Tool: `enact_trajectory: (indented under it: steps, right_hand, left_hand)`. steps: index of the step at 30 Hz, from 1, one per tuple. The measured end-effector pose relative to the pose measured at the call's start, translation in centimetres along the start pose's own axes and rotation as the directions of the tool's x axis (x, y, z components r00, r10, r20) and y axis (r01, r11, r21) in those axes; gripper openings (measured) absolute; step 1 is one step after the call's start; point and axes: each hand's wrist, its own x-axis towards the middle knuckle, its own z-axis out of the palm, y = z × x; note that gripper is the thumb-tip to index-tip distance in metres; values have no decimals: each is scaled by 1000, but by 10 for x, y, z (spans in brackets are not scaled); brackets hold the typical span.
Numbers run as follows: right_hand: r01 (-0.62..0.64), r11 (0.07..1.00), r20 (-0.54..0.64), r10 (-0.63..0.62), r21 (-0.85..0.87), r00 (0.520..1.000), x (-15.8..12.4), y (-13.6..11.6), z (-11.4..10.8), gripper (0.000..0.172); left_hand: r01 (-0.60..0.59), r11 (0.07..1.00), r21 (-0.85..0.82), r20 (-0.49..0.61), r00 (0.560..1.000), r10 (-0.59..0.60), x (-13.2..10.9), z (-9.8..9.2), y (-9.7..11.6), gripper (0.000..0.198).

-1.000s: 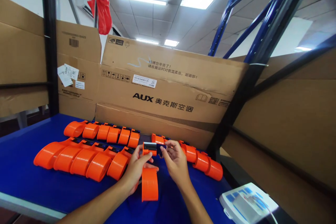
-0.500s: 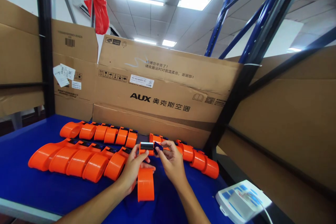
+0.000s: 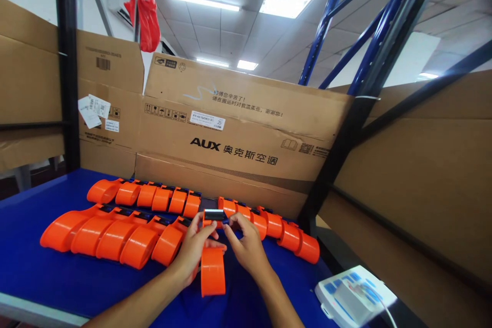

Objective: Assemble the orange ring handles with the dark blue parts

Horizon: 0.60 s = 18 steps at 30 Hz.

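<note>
My left hand (image 3: 195,246) is wrapped round an orange tape dispenser (image 3: 213,272), whose round drum hangs down toward me. At its upper end a toothed silver cutting blade (image 3: 213,211) shows above a dark strip. Close by on the right, my right hand (image 3: 246,243) pinches a small dark blue piece (image 3: 225,219) against the side of the dispenser's head. Fingers hide most of this piece. Part of the dispenser's handle is covered by my left hand.
Several more orange tape dispensers (image 3: 111,233) lie in rows on the blue tabletop (image 3: 34,271), left and right of my hands. A white power strip (image 3: 353,294) with a plug sits at the right. Cardboard (image 3: 230,133) and a dark post (image 3: 338,164) border the table.
My right hand has moved slightly left, bringing the dark blue piece from beside the dispenser's head against its side. My left hand holds the dispenser almost unmoved.
</note>
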Motion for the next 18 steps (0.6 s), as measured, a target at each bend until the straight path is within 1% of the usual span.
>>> enact_trajectory:
  steps: [3, 8, 12, 18]
  right_hand:
    - [24, 999, 21, -23, -31, 999, -2, 1, 0, 18]
    - [28, 999, 24, -27, -31, 999, -3, 3, -2, 17]
    - [44, 998, 67, -42, -39, 997, -2, 4, -3, 16]
    - [76, 996, 107, -70, -50, 992, 0, 4, -2, 18]
  left_hand:
    - [-5, 1000, 18, -9, 1000, 5, 1, -1, -2, 47]
    - [-35, 998, 54, 6, 999, 35, 2, -2, -3, 45]
    - [-75, 994, 83, 4, 997, 75, 3, -2, -3, 46]
    - [-99, 991, 88, 17, 995, 98, 6, -4, -6, 47]
